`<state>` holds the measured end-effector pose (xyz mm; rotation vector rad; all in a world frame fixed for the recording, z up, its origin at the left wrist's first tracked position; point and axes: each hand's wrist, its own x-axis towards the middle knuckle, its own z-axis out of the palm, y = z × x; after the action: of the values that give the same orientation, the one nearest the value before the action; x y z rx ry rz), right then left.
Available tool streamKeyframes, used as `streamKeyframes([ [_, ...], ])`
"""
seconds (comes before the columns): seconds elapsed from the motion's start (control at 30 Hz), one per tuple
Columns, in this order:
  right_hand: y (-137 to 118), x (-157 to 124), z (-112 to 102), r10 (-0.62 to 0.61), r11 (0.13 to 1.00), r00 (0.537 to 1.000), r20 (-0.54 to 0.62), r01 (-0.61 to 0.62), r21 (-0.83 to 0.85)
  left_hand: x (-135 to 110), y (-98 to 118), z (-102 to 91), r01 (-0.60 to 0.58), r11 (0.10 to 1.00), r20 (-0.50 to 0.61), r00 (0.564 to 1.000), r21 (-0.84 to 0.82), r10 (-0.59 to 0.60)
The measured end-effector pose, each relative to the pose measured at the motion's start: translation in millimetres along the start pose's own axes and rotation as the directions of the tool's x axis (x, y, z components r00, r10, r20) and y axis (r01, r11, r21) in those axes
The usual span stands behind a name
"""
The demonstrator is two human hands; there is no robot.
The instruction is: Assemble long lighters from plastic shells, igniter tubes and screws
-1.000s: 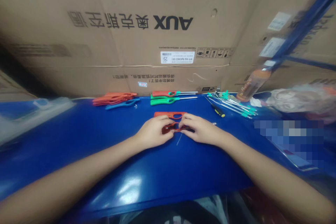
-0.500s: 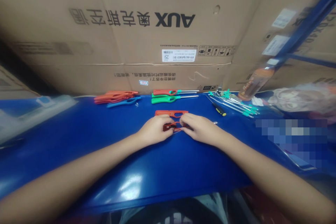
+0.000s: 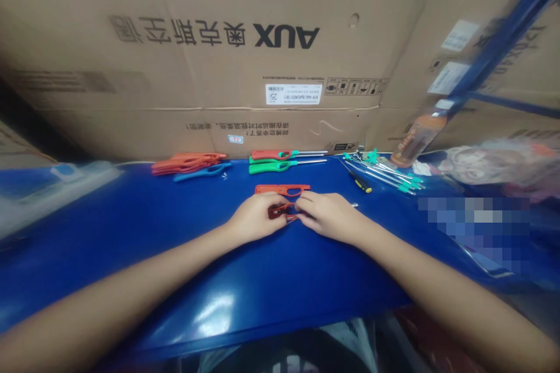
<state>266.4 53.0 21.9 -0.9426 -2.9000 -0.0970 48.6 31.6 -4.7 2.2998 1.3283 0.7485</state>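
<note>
My left hand (image 3: 254,218) and my right hand (image 3: 328,215) meet at the middle of the blue table (image 3: 175,256), both pinching a small red plastic lighter-handle shell (image 3: 282,211) between the fingertips. Most of the shell is hidden under my fingers. A second red shell half (image 3: 282,190) lies flat just beyond my hands. A thin metal rod end (image 3: 353,206) pokes out to the right of my right hand.
At the back lie a pile of orange shells (image 3: 188,162) with a blue one (image 3: 201,173), two assembled long lighters, red and green (image 3: 280,161), a screwdriver (image 3: 361,181) and several green-tipped metal rods (image 3: 389,172). Large cardboard boxes (image 3: 262,52) wall off the rear. A plastic bag (image 3: 503,166) sits far right.
My hands have stayed on the red shell, with the fingertips drawing slightly closer together; the thin wire seen below the hands a second ago is no longer visible.
</note>
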Motion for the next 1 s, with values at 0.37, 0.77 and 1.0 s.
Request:
streamKeyframes([
  [0.37, 25.1, -14.1, -3.1, -0.044, 0.903, 0.997, -0.067, 0.068, 0.423, -14.6, -4.2, -6.4, -0.184, 0.966, -0.079, 0.977, 0.182, 0.2],
  [0.77, 32.3, -8.7, 0.7, -0.022, 0.835, 0.996, -0.082, 0.063, 0.547, -18.0, -7.6, -9.0, -0.255, 0.948, -0.029, 0.964, 0.193, 0.265],
  [1.0, 61.3, -16.0, -12.5, -0.016, 0.86, 0.978, -0.209, 0.12, 0.495, -16.9, -8.0, -7.5, -0.321, 0.912, -0.024, 0.941, 0.256, 0.338],
])
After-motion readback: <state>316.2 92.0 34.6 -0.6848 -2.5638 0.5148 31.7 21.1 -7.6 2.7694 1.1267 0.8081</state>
